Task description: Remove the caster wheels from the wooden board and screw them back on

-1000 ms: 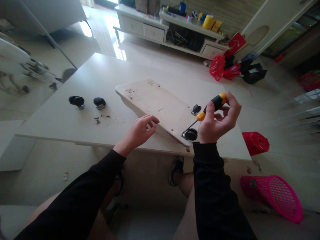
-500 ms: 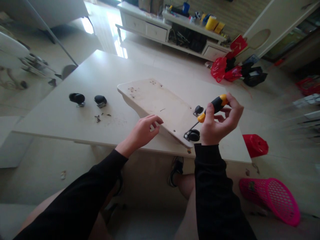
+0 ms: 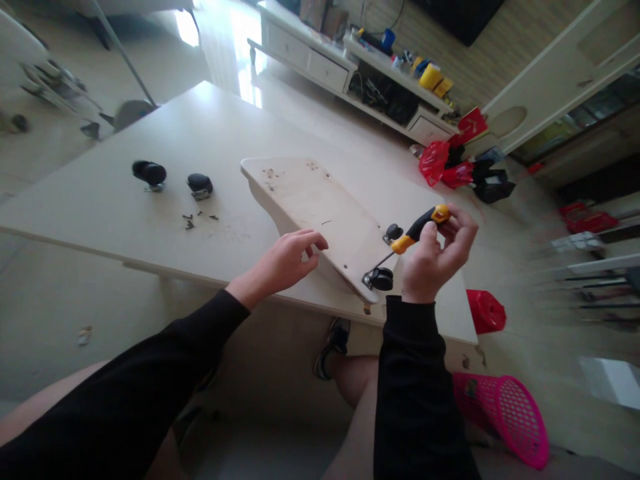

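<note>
My right hand (image 3: 440, 257) is closed round the yellow-and-black handle of a screwdriver (image 3: 417, 230). Its shaft slants down to the metal plate of a black caster (image 3: 383, 279) at the near right corner of a pale board (image 3: 320, 207). Behind that one, a second caster (image 3: 393, 232) is fixed along the board's right end. Resting at the board's near edge is my left hand (image 3: 285, 263), fingers loosely bent and apart, with nothing in them. Screw holes and dark marks show at the board's far left end.
Two loose casters (image 3: 150, 175) and several screws (image 3: 190, 223) lie on the white table (image 3: 100, 207) at left. A pink basket (image 3: 523, 420) and a red bin (image 3: 485, 311) stand on the floor at right. A white TV cabinet (image 3: 310, 57) is at the back.
My view has shifted and tilted slightly. The screwdriver handle has tipped lower and turned in my right hand, its tip still at the near caster's plate. My left hand stays by the board.
</note>
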The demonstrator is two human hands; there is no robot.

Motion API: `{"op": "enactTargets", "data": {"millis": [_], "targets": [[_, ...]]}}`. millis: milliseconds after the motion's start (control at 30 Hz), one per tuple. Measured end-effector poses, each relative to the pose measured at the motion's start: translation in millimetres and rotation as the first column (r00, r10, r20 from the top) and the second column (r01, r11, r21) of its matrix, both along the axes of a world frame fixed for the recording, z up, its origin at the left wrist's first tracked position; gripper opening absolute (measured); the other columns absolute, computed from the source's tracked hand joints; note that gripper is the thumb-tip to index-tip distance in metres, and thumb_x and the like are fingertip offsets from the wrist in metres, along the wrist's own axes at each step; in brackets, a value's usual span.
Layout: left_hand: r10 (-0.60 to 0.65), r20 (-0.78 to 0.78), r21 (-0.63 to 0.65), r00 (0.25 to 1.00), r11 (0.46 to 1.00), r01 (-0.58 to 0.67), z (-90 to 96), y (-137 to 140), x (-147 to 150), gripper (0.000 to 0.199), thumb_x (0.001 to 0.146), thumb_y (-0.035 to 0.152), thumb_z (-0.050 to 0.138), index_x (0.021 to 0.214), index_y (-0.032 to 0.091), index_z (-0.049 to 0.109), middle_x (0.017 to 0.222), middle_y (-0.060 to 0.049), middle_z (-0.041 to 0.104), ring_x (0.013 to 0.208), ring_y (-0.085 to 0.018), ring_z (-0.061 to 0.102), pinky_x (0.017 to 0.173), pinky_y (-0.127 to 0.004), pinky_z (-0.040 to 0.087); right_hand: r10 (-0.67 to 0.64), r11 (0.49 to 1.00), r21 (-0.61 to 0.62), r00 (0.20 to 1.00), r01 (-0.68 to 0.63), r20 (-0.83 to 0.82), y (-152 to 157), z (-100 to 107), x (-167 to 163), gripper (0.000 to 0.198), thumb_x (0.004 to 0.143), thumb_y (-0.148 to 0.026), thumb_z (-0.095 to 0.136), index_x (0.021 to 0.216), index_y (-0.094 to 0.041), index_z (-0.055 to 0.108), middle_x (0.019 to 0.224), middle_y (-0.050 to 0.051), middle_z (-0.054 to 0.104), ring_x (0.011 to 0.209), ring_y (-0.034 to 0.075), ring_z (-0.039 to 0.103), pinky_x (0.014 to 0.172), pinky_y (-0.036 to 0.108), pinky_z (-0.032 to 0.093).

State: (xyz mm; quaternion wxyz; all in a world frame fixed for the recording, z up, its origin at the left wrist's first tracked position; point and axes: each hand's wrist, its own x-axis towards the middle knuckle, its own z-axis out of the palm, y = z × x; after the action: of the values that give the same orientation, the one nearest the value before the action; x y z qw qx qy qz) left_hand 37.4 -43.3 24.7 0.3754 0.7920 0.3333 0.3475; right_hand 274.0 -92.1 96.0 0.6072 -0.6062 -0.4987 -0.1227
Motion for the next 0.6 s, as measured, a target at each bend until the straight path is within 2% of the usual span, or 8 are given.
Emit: {"op": "enactTargets", "data": {"millis": [167, 300, 367, 533, 600], "targets": [[-0.001, -0.003, 0.010, 1.000, 1.000, 0.001, -4.2, 0.2, 1.3, 0.026, 0.084, 0.005, 0.060, 0.101, 0.019, 0.072, 0.103, -0.003, 0.077, 0.079, -0.015, 0.070, 0.079, -0.030, 0.055, -0.093, 0.996, -0.017, 0.994, 0.092, -0.049, 1.3, 5.9, -3.4, 0.035, 0.078, -0.027, 0.075, 0.112, -0.024, 0.065, 0.119, 0.005, 0.064, 0.103, 0.019, 0.065, 0.085, 0.037, 0.063], [-0.005, -0.001, 0.019, 1.000, 1.000, 0.005, -6.0, 0.5, 1.4, 0.025, 0.084, 0.006, 0.060, 0.102, 0.020, 0.072, 0.103, -0.003, 0.076, 0.079, -0.014, 0.070, 0.078, -0.030, 0.055, 0.072, 0.997, 0.037, 0.993, -0.069, -0.093, 4.4, 4.2, 0.5, 0.025, 0.090, -0.029, 0.057, 0.114, -0.023, 0.061, 0.110, 0.005, 0.068, 0.101, 0.019, 0.071, 0.094, 0.043, 0.062], [-0.006, 0.001, 0.020, 1.000, 1.000, 0.006, -5.9, 0.6, 1.0, 0.025, 0.085, 0.006, 0.060, 0.102, 0.020, 0.072, 0.103, -0.003, 0.076, 0.079, -0.014, 0.070, 0.078, -0.030, 0.054, 0.109, 0.994, 0.039, 0.989, -0.105, -0.100, 4.3, 4.7, 1.0, 0.025, 0.091, -0.028, 0.054, 0.114, -0.023, 0.061, 0.106, 0.004, 0.068, 0.099, 0.018, 0.072, 0.095, 0.044, 0.062], [-0.004, -0.001, 0.018, 1.000, 1.000, 0.004, -3.8, 0.4, 0.1, 0.024, 0.086, 0.008, 0.059, 0.101, 0.020, 0.072, 0.102, -0.003, 0.076, 0.079, -0.014, 0.070, 0.077, -0.030, 0.054, -0.051, 0.998, 0.017, 0.995, 0.053, -0.084, 1.3, 9.1, -1.1, 0.032, 0.078, -0.031, 0.077, 0.105, -0.024, 0.062, 0.102, 0.001, 0.063, 0.095, 0.017, 0.066, 0.096, 0.043, 0.061], [-0.010, -0.001, 0.012, 1.000, 1.000, 0.010, -3.2, 0.2, -0.1, 0.023, 0.086, 0.008, 0.059, 0.101, 0.020, 0.072, 0.102, -0.004, 0.076, 0.079, -0.014, 0.070, 0.077, -0.030, 0.054, -0.040, 0.999, -0.002, 0.993, 0.040, -0.114, 1.9, 7.7, 1.0, 0.029, 0.083, -0.036, 0.072, 0.107, -0.025, 0.060, 0.107, 0.001, 0.062, 0.100, 0.018, 0.067, 0.099, 0.045, 0.061]]}}
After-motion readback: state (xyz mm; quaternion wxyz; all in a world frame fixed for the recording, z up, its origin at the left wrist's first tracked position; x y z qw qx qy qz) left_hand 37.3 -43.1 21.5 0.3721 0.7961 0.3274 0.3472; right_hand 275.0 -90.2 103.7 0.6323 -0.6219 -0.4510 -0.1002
